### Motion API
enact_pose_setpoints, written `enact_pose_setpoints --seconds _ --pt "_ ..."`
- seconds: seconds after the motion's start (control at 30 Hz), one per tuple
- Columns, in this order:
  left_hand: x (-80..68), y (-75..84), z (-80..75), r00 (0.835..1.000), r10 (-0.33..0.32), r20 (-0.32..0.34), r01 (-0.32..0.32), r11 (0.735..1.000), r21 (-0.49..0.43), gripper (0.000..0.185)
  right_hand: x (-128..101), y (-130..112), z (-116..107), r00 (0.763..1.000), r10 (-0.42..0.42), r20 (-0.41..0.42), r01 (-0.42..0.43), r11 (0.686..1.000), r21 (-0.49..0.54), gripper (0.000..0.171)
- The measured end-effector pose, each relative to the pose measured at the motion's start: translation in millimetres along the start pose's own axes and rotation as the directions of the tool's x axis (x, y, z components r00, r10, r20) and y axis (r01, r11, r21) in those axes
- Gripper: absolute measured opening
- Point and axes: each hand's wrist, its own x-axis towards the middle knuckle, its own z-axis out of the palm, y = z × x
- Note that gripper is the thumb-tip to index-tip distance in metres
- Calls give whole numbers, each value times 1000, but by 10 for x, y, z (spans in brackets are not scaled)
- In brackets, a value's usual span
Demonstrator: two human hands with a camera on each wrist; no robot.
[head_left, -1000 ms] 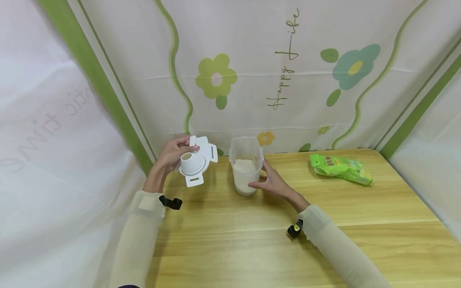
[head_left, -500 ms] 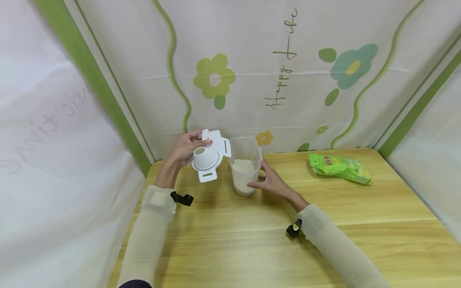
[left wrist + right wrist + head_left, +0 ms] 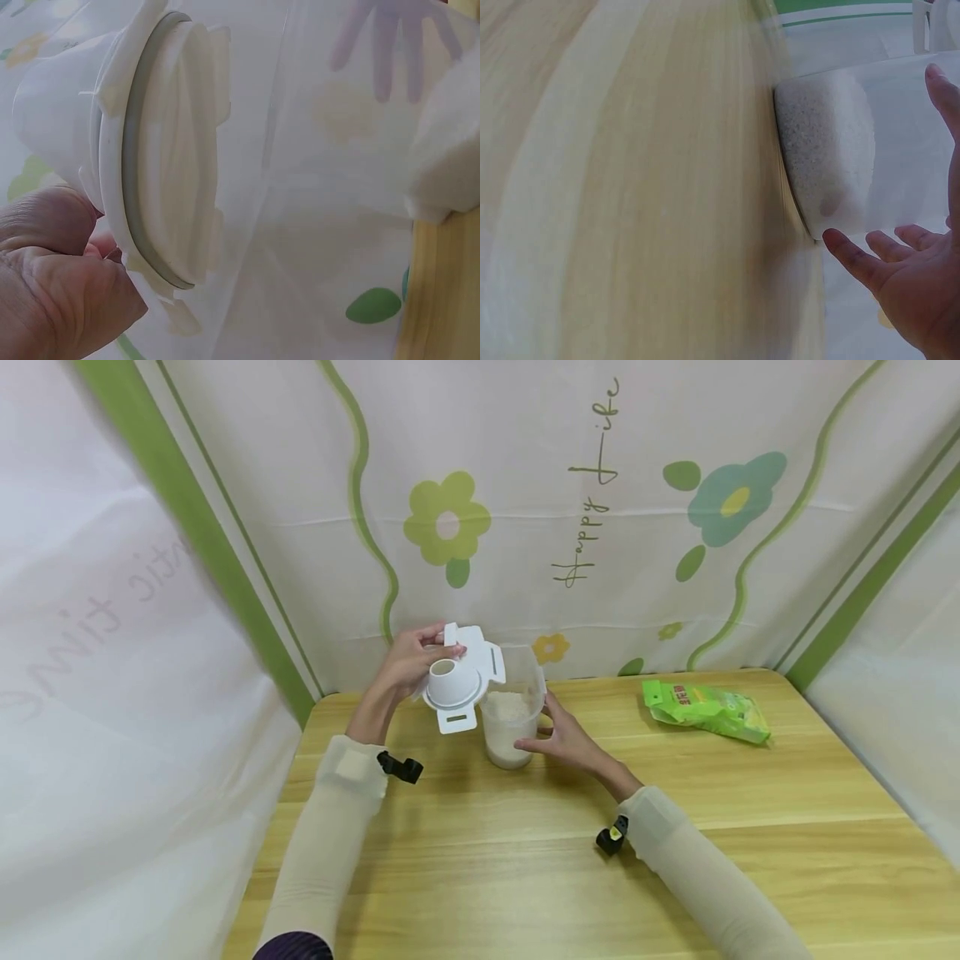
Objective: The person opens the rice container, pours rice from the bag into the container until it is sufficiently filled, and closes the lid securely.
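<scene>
My left hand [image 3: 408,662] pinches a white lid [image 3: 455,687] with a cone-shaped spout and slotted side flaps. The lid is tilted, just left of and above the rim of a clear plastic storage container [image 3: 510,731]; in the head view it covers part of that rim. In the left wrist view, the grey seal [image 3: 133,150] runs around the lid's underside. White grains [image 3: 817,142] fill the lower part of the container, which stands upright on the table. My right hand [image 3: 562,735] holds the container's right side, thumb in front and fingers spread behind.
A green plastic packet [image 3: 708,712] lies at the back right of the wooden table [image 3: 480,868]. White printed cloth [image 3: 300,485] hangs close behind the table's back edge and along both sides.
My left hand has carried the lid to the right and slightly up, until it overlaps the container's rim in the head view. The right hand and container have stayed in place.
</scene>
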Motion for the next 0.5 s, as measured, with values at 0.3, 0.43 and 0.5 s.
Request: enact_pose_setpoints --seconds 0.3,0.43,0.5 --pt "98 22 265 1000 12 22 -12 1000 4 66 -1 -4 6 1000 14 -14 -14 1000 5 111" --pt "104 42 353 999 6 34 -6 1000 13 68 -1 0 7 1000 14 -15 -14 1000 5 110" --pt "100 51 394 999 1 40 -2 1000 23 71 -3 3 6 1000 9 -14 -9 1000 3 110"
